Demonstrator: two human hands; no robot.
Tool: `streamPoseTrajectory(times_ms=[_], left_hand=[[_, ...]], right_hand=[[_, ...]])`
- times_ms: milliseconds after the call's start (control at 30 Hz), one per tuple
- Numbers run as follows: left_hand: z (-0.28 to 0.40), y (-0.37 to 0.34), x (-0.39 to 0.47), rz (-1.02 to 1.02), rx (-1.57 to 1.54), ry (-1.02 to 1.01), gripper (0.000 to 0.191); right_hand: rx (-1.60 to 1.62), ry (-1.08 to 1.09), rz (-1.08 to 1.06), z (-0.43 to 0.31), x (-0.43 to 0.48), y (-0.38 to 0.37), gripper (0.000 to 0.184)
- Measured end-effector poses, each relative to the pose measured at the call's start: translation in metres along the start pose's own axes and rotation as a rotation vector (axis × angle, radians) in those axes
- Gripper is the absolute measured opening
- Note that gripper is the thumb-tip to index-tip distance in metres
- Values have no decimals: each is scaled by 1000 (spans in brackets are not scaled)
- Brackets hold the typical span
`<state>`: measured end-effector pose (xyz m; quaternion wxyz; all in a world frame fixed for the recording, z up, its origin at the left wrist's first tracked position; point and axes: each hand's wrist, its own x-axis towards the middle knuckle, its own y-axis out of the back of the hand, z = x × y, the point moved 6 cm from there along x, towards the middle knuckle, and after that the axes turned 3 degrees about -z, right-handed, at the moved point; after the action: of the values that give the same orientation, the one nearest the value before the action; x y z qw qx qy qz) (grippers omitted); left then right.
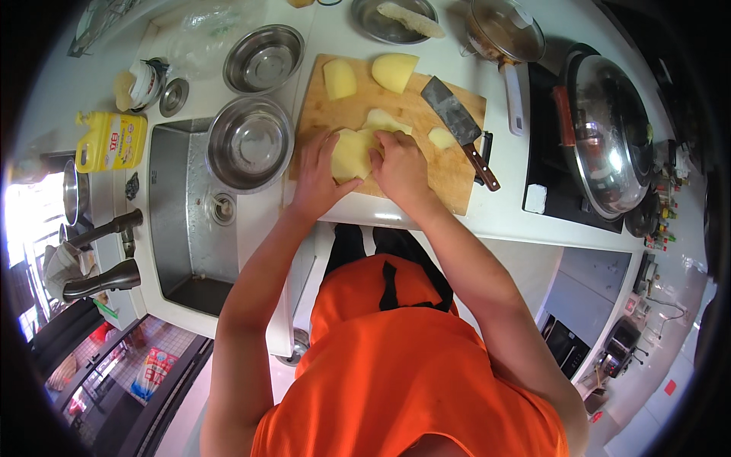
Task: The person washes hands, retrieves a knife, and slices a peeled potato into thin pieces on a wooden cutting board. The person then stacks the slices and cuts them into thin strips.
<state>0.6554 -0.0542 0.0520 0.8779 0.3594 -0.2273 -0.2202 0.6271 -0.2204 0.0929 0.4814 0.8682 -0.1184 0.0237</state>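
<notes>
Pale yellow potato slices [349, 159] lie overlapped on a wooden cutting board [440, 185]. My left hand [317, 177] cups their left side, thumb at the near edge and fingers along the far side. My right hand [401, 168] pinches their right side, fingertips bent over the top. Just beyond my fingers lies another thin potato slice [387, 120]. Two thick potato chunks [340, 79] [395, 72] rest near the board's far edge. To the right, a cleaver [454, 111] lies flat, its wooden handle past the board's edge. Beside its blade is a small potato end piece [441, 137].
Two steel bowls [264, 60] [250, 144] stand left of the board, the nearer overhanging the sink [177, 211]. A yellow detergent jug [117, 141] is behind the sink. At right are a small pan [505, 34] and a lidded wok [608, 137]; a steel dish [371, 20] sits beyond the board.
</notes>
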Motion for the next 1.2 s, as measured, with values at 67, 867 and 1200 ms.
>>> streamPoseTrajectory(times_ms=[67,867,1200], left_hand=[[-2,-4,4,-74,-4,26,109],[31,-33,28,-53,226,-65,82],[29,-35,33,-66,231,-124,52]], right_hand=[[-35,-30,-101,5,1,-7,19],[131,-222,-2,34,-6,-2,29],[162,-184,20,46,14,17,20]])
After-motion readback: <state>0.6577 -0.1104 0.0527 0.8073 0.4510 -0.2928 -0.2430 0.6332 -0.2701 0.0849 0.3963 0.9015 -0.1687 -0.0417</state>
